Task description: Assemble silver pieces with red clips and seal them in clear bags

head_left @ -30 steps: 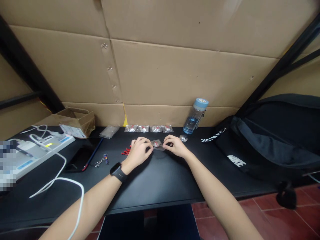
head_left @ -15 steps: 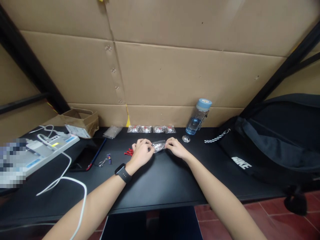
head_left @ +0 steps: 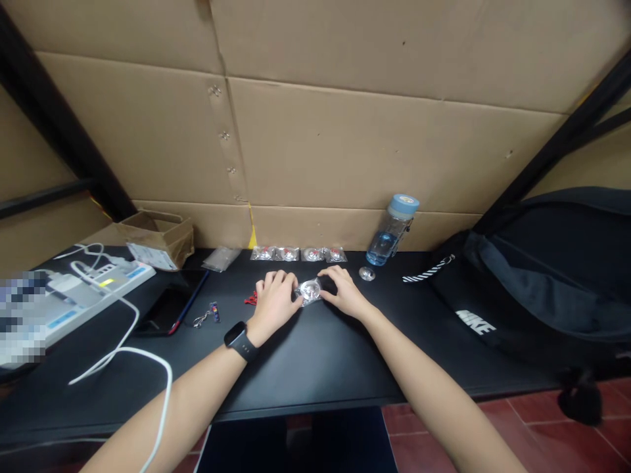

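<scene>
A small clear plastic bag (head_left: 310, 301) with a round silver disc (head_left: 309, 289) inside lies between my hands, low over the black table. My left hand (head_left: 276, 299), with a dark watch on its wrist, grips the left edge of the bag, thumb towards me. At the right edge, my right hand (head_left: 346, 293) has its thumb against the plastic and its fingers curved above; the fingertips are partly hard to see. Red cords (head_left: 251, 298) peep out beside my left hand. A loose silver disc (head_left: 367, 274) rests to the right of my right hand.
Several bagged discs (head_left: 313, 253) line the cardboard wall. Flat plastic bags (head_left: 221, 259), a box (head_left: 160, 236), a tablet (head_left: 172, 302), a keychain (head_left: 213, 313) and a power strip (head_left: 123, 279) sit left. A water bottle (head_left: 389, 230) and black backpack (head_left: 517, 282) stand right.
The bag has turned flatter, so the round disc now shows clearly. The right-hand fingers have opened out from a pinch and moved slightly left; my left hand shifted slightly.
</scene>
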A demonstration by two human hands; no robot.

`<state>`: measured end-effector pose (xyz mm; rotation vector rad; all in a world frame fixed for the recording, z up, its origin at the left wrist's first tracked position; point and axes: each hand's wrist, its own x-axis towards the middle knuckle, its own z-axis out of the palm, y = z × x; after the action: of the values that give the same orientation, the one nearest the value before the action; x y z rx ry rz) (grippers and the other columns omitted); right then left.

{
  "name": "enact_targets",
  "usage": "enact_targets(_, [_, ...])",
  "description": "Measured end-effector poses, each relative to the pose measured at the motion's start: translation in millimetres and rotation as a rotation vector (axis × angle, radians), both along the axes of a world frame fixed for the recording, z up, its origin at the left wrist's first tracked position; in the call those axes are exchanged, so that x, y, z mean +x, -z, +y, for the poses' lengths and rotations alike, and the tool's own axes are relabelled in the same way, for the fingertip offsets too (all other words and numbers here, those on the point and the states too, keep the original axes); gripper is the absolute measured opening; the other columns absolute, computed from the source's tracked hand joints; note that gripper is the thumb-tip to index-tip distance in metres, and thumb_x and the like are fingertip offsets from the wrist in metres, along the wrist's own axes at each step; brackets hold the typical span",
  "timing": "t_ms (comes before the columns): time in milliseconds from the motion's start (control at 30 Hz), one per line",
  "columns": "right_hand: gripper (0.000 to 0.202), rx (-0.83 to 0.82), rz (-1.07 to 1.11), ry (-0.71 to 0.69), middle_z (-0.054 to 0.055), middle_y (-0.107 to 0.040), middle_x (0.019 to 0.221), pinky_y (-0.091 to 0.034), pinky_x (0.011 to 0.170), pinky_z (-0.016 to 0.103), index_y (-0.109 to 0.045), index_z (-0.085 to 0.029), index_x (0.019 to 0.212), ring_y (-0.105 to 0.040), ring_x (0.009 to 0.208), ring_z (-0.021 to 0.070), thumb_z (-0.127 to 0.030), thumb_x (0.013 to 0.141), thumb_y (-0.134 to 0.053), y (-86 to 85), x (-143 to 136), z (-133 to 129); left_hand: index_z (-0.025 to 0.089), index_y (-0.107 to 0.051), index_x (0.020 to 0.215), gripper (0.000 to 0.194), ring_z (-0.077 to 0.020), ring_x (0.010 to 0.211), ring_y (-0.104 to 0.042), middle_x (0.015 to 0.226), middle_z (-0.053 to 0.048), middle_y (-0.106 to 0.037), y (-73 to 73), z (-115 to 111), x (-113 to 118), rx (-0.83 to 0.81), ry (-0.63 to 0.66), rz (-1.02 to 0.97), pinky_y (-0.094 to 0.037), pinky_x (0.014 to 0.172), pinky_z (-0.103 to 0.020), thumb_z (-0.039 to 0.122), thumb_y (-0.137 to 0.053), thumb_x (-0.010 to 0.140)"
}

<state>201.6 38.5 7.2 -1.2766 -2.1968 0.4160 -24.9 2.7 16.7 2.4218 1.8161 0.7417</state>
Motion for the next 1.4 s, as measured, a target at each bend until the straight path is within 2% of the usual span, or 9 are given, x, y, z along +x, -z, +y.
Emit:
enact_targets(133, [0.028,0.054,-0.079,-0.134,0.006,-0.063,0.135,-0.038,0.098,0.048,-0.072,-0.034,0.12,-0.05,0.118,0.0285,-0.023,0.094,-0.065,-2.4,1.3,1.6,0.031,-0.071,0.111,0.022,-0.0333,0.121,-0.042,0.123,-0.008,-0.06,-1.1,0.0,-2.1,0.032,0.089,0.041,-0.035,0.092,-0.048,0.028,-0.069,0.089])
enact_targets(200, [0.035,0.038,-0.113,-0.165,0.006,-0.064,0.136,-0.038,0.098,0.049,-0.071,-0.035,0.123,-0.051,0.119,0.0288,-0.016,0.095,-0.058,-2.8,1.0,1.2,0.031,-0.074,0.109,0.021,-0.0348,0.125,-0.04,0.126,-0.008,-0.06,0.0,0.2,-2.7,0.041,0.101,0.065,-0.035,0.094,-0.051,0.027,-0.065,0.091])
enact_targets(333, [0.057,-0.026,-0.146,-0.224,0.005,-0.065,0.137,-0.035,0.1,0.05,-0.064,-0.034,0.133,-0.052,0.12,0.0292,-0.004,0.086,-0.055,-2.4,1.9,-0.6,0.03,-0.075,0.111,0.033,-0.0348,0.124,-0.041,0.127,-0.009,-0.061,1.1,-0.4,-3.9,0.018,0.142,0.09,-0.036,0.092,-0.052,0.017,-0.06,0.085])
enact_targets(433, [0.048,-0.041,-0.13,-0.2,0.007,-0.067,0.133,-0.035,0.1,0.049,-0.065,-0.032,0.13,-0.054,0.118,0.029,-0.011,0.088,-0.061,-1.8,2.3,-0.9,0.03,-0.073,0.115,0.04,-0.035,0.123,-0.042,0.127,-0.01,-0.061,-0.2,-2.4,-4.0,0.001,0.173,0.097,-0.037,0.092,-0.051,0.015,-0.062,0.079])
enact_targets(567, [0.025,-0.032,-0.109,-0.168,0.007,-0.072,0.124,-0.035,0.096,0.046,-0.071,-0.031,0.119,-0.057,0.111,0.0273,-0.027,0.097,-0.061,-2.9,0.1,-0.8,0.027,-0.073,0.108,0.025,-0.035,0.124,-0.041,0.124,-0.011,-0.061,-1.2,-3.9,-3.4,0.025,0.155,0.104,-0.036,0.093,-0.051,0.021,-0.059,0.088])
enact_targets(800, [0.023,-0.064,-0.053,-0.112,0.005,-0.077,0.106,-0.035,0.092,0.041,-0.073,-0.029,0.112,-0.064,0.096,0.0231,-0.034,0.103,-0.052,-6.2,-0.5,-0.8,0.024,-0.074,0.096,0.019,-0.0346,0.124,-0.042,0.121,-0.01,-0.062,4.5,2.0,-5.6,0.026,0.104,0.045,-0.036,0.094,-0.052,0.03,-0.056,0.098])
enact_targets(1033, [0.02,-0.147,0.057,0.008,0.001,-0.079,0.086,-0.037,0.092,0.038,-0.07,-0.025,0.096,-0.07,0.09,0.0225,-0.036,0.1,-0.055,-7.8,-6.6,-3.7,0.022,-0.074,0.09,0.028,-0.0341,0.122,-0.042,0.124,-0.01,-0.063,9.2,6.6,-5.6,-0.014,0.074,0.037,-0.036,0.094,-0.051,0.036,-0.052,0.1])
enact_targets(1233, [0.023,-0.267,0.249,-0.002,0.0,-0.079,0.084,-0.046,0.084,0.034,-0.065,-0.025,0.106,-0.073,0.081,0.0218,-0.041,0.09,-0.067,0.7,-13.6,-3.8,0.023,-0.075,0.087,0.032,-0.0336,0.121,-0.042,0.123,-0.01,-0.063,6.5,10.4,-10.1,0.0,0.033,0.008,-0.036,0.093,-0.05,0.036,-0.05,0.101])
enact_targets(1400, [0.027,-0.298,0.364,0.029,0.003,-0.078,0.083,-0.051,0.075,0.033,-0.067,-0.023,0.103,-0.073,0.08,0.0234,-0.04,0.082,-0.074,9.4,-23.4,14.7,0.023,-0.075,0.081,0.032,-0.0344,0.12,-0.043,0.121,-0.009,-0.064,-1.4,21.6,-23.2,-0.034,-0.023,-0.077,-0.036,0.094,-0.052,0.041,-0.055,0.098])
